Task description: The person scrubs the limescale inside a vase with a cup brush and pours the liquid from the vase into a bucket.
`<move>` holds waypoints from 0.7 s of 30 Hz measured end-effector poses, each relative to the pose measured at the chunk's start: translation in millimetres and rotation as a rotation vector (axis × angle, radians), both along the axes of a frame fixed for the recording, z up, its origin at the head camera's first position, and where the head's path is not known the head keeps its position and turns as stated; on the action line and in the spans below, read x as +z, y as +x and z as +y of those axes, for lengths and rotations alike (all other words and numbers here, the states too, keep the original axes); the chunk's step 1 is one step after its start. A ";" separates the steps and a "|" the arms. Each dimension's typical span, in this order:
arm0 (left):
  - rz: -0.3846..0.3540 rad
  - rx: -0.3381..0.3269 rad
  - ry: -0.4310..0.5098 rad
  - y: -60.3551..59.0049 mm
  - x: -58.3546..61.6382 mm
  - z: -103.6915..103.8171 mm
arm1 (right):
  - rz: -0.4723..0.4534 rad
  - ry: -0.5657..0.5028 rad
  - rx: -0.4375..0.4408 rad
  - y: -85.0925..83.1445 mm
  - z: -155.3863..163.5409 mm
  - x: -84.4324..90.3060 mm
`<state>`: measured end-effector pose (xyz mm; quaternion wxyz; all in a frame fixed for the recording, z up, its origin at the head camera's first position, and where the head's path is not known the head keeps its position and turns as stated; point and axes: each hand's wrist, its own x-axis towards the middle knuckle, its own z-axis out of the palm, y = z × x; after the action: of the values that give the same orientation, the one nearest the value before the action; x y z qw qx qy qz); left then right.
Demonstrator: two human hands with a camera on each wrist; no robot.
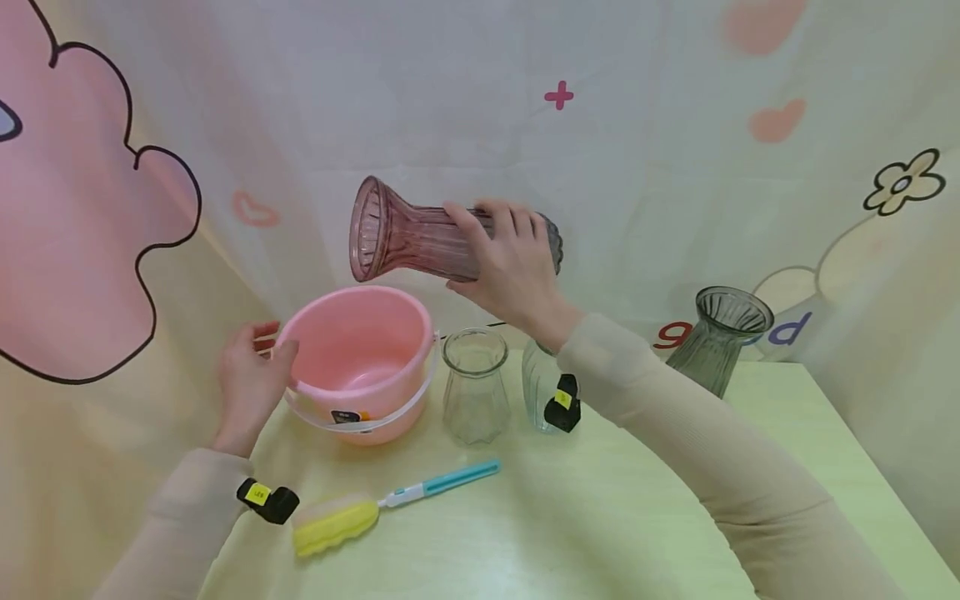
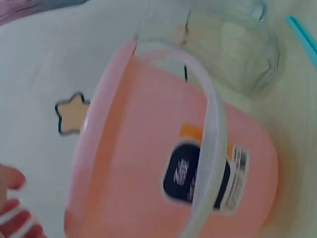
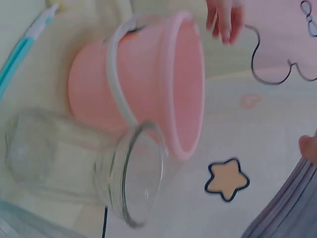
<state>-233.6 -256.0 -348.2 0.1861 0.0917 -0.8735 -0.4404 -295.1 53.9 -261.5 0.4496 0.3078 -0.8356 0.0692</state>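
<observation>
Vase [image 1: 420,243], shading from pink at the mouth to gray at the base, lies nearly level at the center of the head view, its mouth pointing left above my pink bucket [image 1: 401,392]. A red letter g [image 1: 673,334] and a blue d [image 1: 792,331] are legible on the curtain [image 1: 637,183] at right, beside a gray vase [image 1: 708,350]; the bucket's label [image 1: 347,417] and the yellow tags [image 1: 258,494] on my wrists are too small to read. My right arm [image 1: 690,442] slants up from the lower right corner, the right hand [image 1: 513,267] clamped around the vase. My left arm [image 1: 183,517] enters from the lower left, the left hand [image 1: 251,375] beside the bucket's rim, fingers apart. A clear jar [image 1: 476,404] stands right of the bucket on the pale table [image 1: 600,533]; a yellow-headed brush [image 1: 337,527] lies at lower left.

In the left wrist view, the label right of center shows blurred white lettering on a dark oval, an orange patch and a barcode. My left fingertips sit at lower left, spread loosely, apart from the bucket.

In the right wrist view, a peach star [image 3: 228,179] marks the curtain right of center. My right thumb shows at the right edge, against the ribbed vase in the lower right corner; I cannot tell the full grip from this angle. My left hand hangs relaxed at top, near the bucket's rim, a gap between them.
</observation>
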 end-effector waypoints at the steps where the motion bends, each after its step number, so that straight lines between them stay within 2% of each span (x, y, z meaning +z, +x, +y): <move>1: 0.078 -0.040 -0.019 -0.2 1.0 8.7 | -0.031 -0.044 0.019 4.4 -0.4 0.9; 3: 0.210 -0.180 -0.026 -0.3 4.8 27.3 | -0.095 -0.115 0.064 13.7 -1.9 2.1; 6: 0.343 -0.441 -0.003 2.7 14.5 56.8 | -0.181 -0.201 0.140 29.0 -5.1 1.4; 8: 0.377 -0.596 0.025 9.1 25.5 75.9 | -0.231 -0.251 0.197 38.5 -6.5 -1.3; 10: 0.372 -0.705 0.032 18.6 37.0 92.3 | -0.287 -0.307 0.258 47.9 -7.1 -4.6; 13: 0.345 -0.793 0.026 31.1 50.6 110.2 | -0.403 -0.394 0.327 60.8 -4.9 -11.3; 15: 0.326 -0.829 0.029 34.9 52.3 117.2 | -0.504 -0.447 0.360 69.2 -1.4 -16.1; 17: 0.314 -0.855 0.034 31.8 44.3 120.5 | -0.614 -0.482 0.374 76.6 3.6 -22.8; 21: 0.294 -0.927 0.055 24.8 19.9 125.1 | -0.818 -0.519 0.417 87.4 14.8 -43.8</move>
<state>-208.8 -130.9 -328.3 0.0892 -0.3653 -0.7748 -0.5082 -207.6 68.6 -305.2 0.1250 0.2940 -0.8191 0.4765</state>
